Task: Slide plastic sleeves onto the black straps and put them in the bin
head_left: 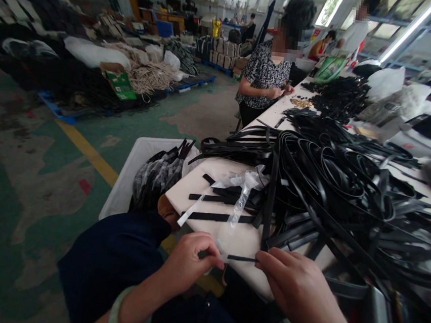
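Note:
My right hand (292,276) pinches a narrow black strap (242,258) at the table's near edge. The strap's free end points toward my left hand (194,257). Thumb and finger of that hand are closed on a translucent plastic strip (224,258), which meets the strap's end. Beyond my hands, a crinkled strip of clear plastic (240,204) hangs over several short black straps (217,217) lying on the table. A large tangle of long black straps (314,166) is heaped to the right, partly behind my right hand.
A white bin (122,183) holding plastic-wrapped black straps stands left of the pale table (207,171). Across the table's far end, a co-worker (265,75) handles small parts near gold-coloured pieces (302,103). Loaded blue pallets (58,108) sit on the floor at left.

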### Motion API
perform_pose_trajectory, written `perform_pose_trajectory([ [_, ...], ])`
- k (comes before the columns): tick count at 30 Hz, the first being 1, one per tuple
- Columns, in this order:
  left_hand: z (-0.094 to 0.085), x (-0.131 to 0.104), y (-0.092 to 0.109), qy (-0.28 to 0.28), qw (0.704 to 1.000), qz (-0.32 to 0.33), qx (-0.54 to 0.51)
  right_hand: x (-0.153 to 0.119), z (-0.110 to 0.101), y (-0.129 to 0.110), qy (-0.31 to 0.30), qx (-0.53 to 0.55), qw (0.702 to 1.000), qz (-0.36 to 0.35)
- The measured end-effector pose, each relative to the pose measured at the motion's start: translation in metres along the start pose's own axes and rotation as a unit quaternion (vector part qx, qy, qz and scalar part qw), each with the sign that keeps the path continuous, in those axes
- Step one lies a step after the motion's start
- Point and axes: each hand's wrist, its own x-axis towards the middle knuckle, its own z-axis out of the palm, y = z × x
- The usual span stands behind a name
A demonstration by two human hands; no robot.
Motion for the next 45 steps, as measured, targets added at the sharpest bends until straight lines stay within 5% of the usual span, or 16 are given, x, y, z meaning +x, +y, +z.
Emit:
perform_pose_trajectory([
  [6,0.004,0.002,-0.003,-0.074,0.992,0.073,0.066,0.013,-0.006,-0.012,-0.061,-0.093,0.994,-0.023],
  [12,0.015,0.001,-0.013,-0.089,0.972,0.135,0.172,0.026,0.004,-0.033,-0.117,-0.091,0.986,-0.070],
  [17,0.002,-0.005,-0.023,-0.054,0.967,0.096,0.231,0.015,0.000,-0.014,-0.168,-0.039,0.984,0.036],
  [24,0.017,-0.008,-0.025,-0.100,0.972,0.126,0.172,0.020,0.013,-0.028,-0.180,-0.044,0.983,0.010],
  [29,0.014,-0.012,-0.032,-0.088,0.986,0.065,0.124,0.013,0.004,-0.014,-0.159,-0.027,0.985,0.055],
  [34,0.025,-0.013,-0.032,-0.133,0.989,0.060,0.033,0.019,0.005,-0.018,-0.153,-0.032,0.988,0.018],
  [45,0.006,0.007,-0.012,-0.128,0.989,-0.011,-0.076,0.023,-0.024,-0.002,-0.109,0.046,0.993,-0.020],
])
